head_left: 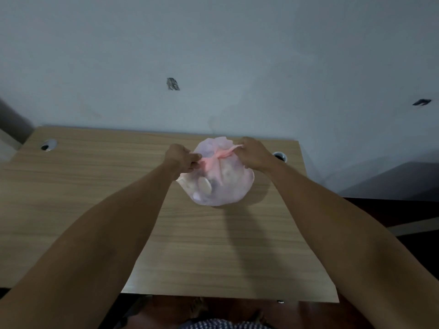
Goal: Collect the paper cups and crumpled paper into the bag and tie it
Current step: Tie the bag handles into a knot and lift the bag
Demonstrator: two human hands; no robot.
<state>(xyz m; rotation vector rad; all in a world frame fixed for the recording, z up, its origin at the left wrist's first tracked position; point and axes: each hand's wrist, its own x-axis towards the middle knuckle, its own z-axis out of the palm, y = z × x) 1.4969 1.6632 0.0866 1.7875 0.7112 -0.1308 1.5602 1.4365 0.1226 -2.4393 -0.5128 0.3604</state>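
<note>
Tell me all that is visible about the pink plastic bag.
The bag is thin, translucent pink plastic, rounded and full, with pale shapes showing through. It sits on the wooden table near the far edge. Its top is gathered into twisted strips; the left hand and right hand each grip one, pulling apart.

Bag (218, 181) on table (95, 186), seemingly cups inside, between hands.

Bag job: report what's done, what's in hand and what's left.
Done: pale shapes show through the bag, and no cups or paper lie loose on the table. In hand: the left hand and right hand pull the pink handles apart. Left: tightening the knot.
</note>
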